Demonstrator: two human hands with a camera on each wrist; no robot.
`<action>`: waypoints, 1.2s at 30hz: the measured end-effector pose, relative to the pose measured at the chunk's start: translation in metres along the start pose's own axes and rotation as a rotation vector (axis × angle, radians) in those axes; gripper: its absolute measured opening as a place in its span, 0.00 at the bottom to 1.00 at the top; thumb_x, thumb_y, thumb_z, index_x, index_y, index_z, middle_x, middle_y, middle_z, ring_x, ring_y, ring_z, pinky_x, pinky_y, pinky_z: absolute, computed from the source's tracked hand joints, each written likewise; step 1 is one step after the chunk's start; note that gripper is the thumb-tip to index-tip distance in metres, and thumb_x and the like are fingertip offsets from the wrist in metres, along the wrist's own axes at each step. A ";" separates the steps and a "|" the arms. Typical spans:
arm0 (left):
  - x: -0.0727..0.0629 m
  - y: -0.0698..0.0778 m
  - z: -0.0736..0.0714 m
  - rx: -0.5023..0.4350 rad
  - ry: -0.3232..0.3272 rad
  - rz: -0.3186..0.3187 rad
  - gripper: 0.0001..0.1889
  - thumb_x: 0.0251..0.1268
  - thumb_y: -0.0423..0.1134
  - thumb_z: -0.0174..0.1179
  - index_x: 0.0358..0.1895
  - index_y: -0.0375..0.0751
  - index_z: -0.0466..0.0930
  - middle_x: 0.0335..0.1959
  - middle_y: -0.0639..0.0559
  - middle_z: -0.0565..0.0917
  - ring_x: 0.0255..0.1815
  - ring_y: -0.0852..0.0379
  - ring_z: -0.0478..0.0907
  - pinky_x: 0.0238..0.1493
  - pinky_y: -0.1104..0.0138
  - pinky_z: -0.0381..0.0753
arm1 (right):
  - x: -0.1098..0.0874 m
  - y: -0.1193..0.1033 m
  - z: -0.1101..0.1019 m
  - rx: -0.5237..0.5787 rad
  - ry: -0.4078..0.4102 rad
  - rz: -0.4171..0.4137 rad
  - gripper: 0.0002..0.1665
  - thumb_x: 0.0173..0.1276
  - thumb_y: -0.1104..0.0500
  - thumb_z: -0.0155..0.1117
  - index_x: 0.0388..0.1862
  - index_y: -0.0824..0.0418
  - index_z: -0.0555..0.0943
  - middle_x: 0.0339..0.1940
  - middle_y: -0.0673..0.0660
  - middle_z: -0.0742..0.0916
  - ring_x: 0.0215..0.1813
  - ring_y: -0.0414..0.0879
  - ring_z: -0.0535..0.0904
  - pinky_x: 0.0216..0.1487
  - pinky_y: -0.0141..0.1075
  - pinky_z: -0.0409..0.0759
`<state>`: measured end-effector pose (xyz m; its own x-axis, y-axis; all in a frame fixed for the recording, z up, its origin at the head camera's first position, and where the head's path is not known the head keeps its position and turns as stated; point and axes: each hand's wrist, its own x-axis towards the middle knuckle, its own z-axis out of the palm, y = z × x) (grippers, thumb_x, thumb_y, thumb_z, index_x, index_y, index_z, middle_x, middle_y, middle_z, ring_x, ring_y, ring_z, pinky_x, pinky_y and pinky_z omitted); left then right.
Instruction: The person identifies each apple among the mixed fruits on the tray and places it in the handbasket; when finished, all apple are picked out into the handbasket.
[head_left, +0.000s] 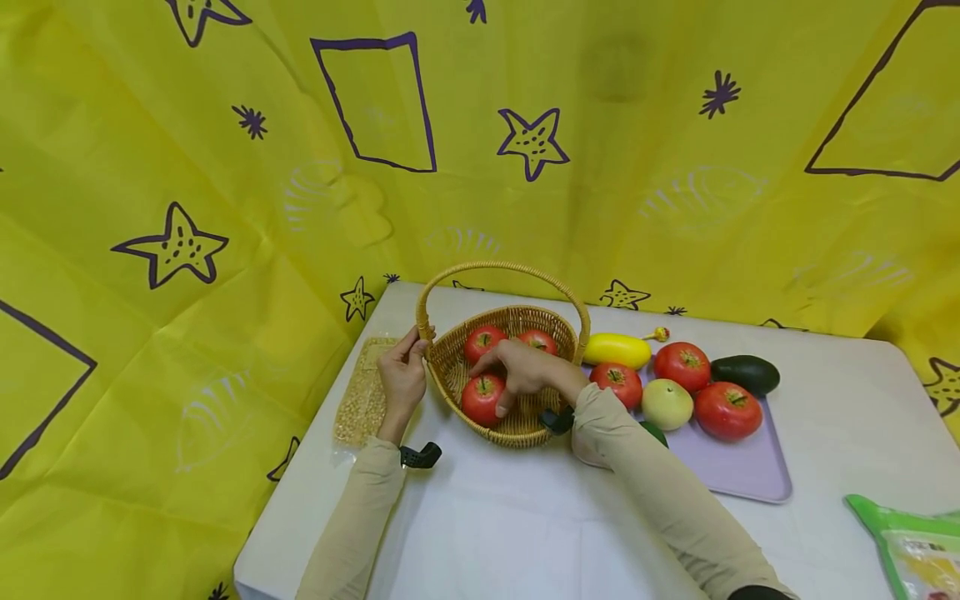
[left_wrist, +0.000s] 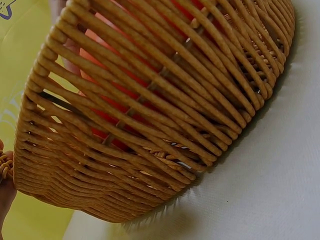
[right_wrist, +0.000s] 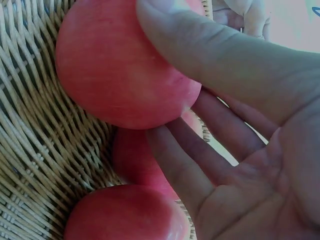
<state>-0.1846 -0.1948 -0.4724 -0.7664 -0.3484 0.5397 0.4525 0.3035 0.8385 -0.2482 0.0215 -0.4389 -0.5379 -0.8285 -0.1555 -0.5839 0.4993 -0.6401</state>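
Note:
A wicker basket with a tall arched handle stands on the white table and has red apples in it. My left hand grips the basket at its left side, where the handle meets the rim. Inside the basket, my right hand holds the front apple, thumb on one side and fingers on the other. Two more apples, one at the back left and one at the back right, lie behind it. Woven basket wall fills most of the left wrist view, red showing through its gaps.
Right of the basket, a lavender tray carries red apples, a pale green round fruit, a yellow squash-like thing and a dark green oval one. A bag of pale grains lies left; a green-edged package lies front right.

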 end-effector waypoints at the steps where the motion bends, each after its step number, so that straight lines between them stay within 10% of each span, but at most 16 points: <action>1: 0.000 0.000 0.000 -0.003 -0.001 0.001 0.15 0.73 0.18 0.58 0.60 0.16 0.80 0.47 0.22 0.87 0.54 0.27 0.85 0.54 0.80 0.83 | 0.000 0.000 0.000 0.001 0.004 0.002 0.43 0.46 0.61 0.92 0.65 0.57 0.87 0.65 0.53 0.89 0.70 0.53 0.80 0.74 0.49 0.78; 10: -0.001 0.000 0.000 0.011 -0.003 -0.013 0.15 0.73 0.18 0.59 0.60 0.17 0.81 0.47 0.24 0.88 0.54 0.29 0.87 0.54 0.79 0.83 | -0.002 -0.003 0.001 -0.022 0.009 0.019 0.43 0.46 0.59 0.93 0.65 0.57 0.87 0.66 0.53 0.88 0.70 0.53 0.80 0.74 0.50 0.78; 18: 0.000 -0.030 0.000 0.038 0.000 -0.029 0.16 0.75 0.20 0.58 0.62 0.20 0.81 0.49 0.25 0.88 0.55 0.30 0.87 0.54 0.82 0.82 | -0.017 -0.006 -0.005 -0.017 0.022 0.002 0.41 0.50 0.58 0.91 0.66 0.57 0.86 0.66 0.53 0.88 0.71 0.54 0.79 0.75 0.51 0.77; 36: 0.001 -0.036 -0.002 0.027 -0.009 -0.044 0.16 0.76 0.24 0.60 0.63 0.26 0.83 0.50 0.26 0.88 0.57 0.31 0.86 0.53 0.82 0.81 | -0.122 0.006 -0.021 0.295 0.208 -0.141 0.44 0.53 0.54 0.90 0.69 0.59 0.83 0.67 0.55 0.87 0.68 0.49 0.84 0.66 0.48 0.85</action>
<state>-0.2001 -0.2079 -0.5020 -0.7892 -0.3541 0.5018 0.4062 0.3119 0.8589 -0.1992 0.1312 -0.4081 -0.5942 -0.7997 0.0857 -0.4769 0.2645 -0.8382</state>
